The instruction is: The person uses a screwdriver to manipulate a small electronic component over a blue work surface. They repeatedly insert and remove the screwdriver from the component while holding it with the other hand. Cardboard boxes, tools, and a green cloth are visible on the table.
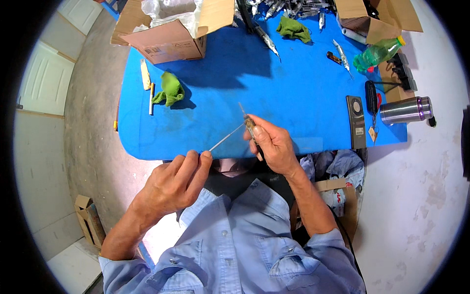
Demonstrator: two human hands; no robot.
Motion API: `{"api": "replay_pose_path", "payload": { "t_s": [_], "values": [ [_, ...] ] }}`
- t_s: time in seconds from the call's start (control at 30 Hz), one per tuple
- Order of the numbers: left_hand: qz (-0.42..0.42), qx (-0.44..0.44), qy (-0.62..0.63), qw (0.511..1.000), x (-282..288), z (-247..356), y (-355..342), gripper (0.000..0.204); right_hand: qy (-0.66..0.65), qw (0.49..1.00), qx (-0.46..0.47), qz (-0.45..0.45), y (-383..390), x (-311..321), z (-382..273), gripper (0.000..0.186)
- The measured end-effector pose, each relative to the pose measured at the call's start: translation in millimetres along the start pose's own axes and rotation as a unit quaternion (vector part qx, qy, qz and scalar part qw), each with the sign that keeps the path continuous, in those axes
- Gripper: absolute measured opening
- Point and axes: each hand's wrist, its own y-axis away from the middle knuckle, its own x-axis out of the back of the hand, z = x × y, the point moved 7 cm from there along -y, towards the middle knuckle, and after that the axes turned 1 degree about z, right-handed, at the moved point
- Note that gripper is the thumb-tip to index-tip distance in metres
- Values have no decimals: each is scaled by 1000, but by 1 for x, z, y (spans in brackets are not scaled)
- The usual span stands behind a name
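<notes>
My left hand point(181, 179), at the near edge of the blue work surface point(220, 83), is closed on the end of a thin pale rod point(223, 139), which slants up and rightward to the tool in my other hand. My right hand point(271, 144) grips a small dark and metal tool point(250, 128) with a narrow tip pointing away from me. The rod's far end is at this tool's upper part; whether they touch I cannot tell. The grip hides much of the tool.
Left are an open box point(166, 46), a green cloth point(170, 88) and thin sticks point(147, 73). At the back are metal tools point(274, 7), another cloth point(293, 29) and a box point(352, 12). Right are a bottle point(372, 56), steel flask point(406, 110), flat device point(356, 122) and black pouch point(371, 98).
</notes>
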Motion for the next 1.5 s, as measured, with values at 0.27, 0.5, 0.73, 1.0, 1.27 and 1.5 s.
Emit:
{"api": "replay_pose_path", "payload": {
  "t_s": [0.27, 0.5, 0.73, 1.0, 1.27, 1.5],
  "values": [
    [0, 110, 157, 982, -4, -21, 3, 35, 44, 999, 16, 9, 2, -1, -4, 39],
    [9, 449, 522, 725, -35, -53, 23, 21, 84, 995, 43, 8, 2, -1, -9, 37],
    [-11, 544, 679, 493, -66, -47, 47, 23, 104, 993, 61, 7, 3, -3, -8, 37],
    [17, 457, 500, 736, -38, -50, 27, 24, 73, 997, 27, 22, 1, -3, -4, 38],
    [65, 177, 158, 969, -7, -22, 10, 29, 75, 996, 29, 25, 1, -3, -3, 37],
    [53, 155, 179, 970, -8, -20, 9, 24, 100, 994, 45, 14, 2, -4, -8, 37]
  ]
}}
